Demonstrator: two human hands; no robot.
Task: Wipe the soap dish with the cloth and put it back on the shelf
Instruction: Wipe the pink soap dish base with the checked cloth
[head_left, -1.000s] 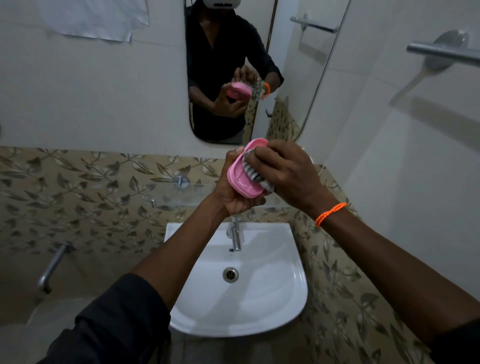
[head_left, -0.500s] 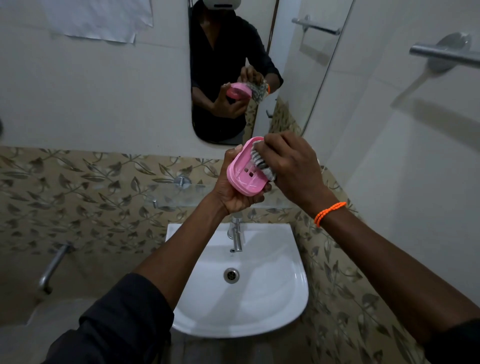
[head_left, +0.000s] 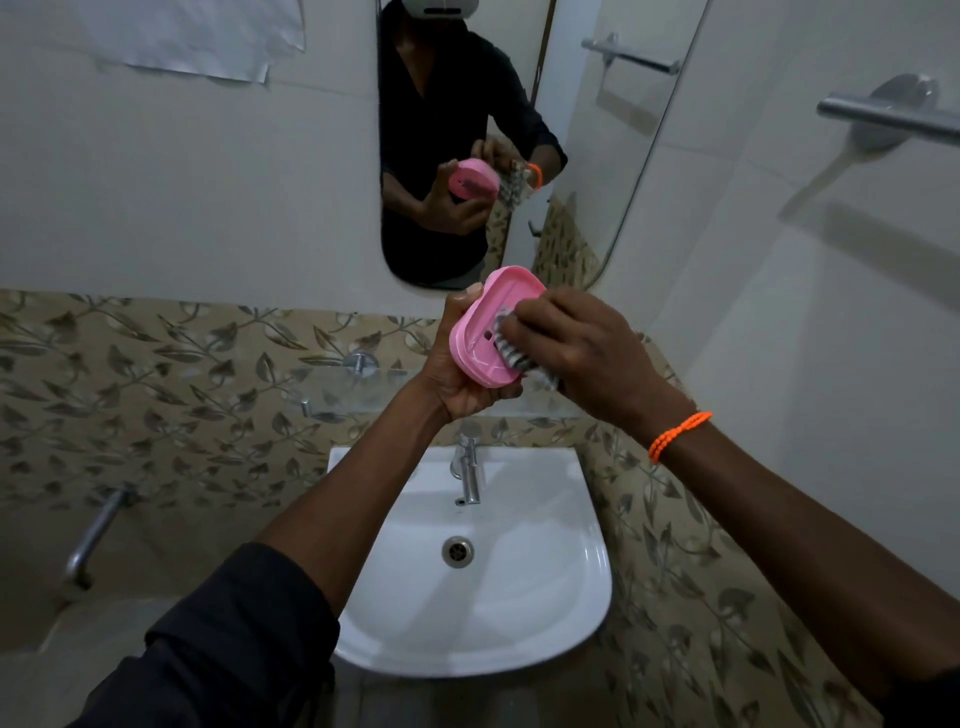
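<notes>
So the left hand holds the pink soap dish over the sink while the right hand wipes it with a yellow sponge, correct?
Not a yellow sponge: the head view shows the right hand wiping with a grey striped cloth. The left hand does hold the pink soap dish over the sink.

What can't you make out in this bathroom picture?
Head view only:
- Most of the cloth: covered by the right hand.
- Underside of the soap dish: covered by the left hand.
- Glass shelf: its right part hidden behind both hands.
- Towel bar: cut off by the right edge.
</notes>
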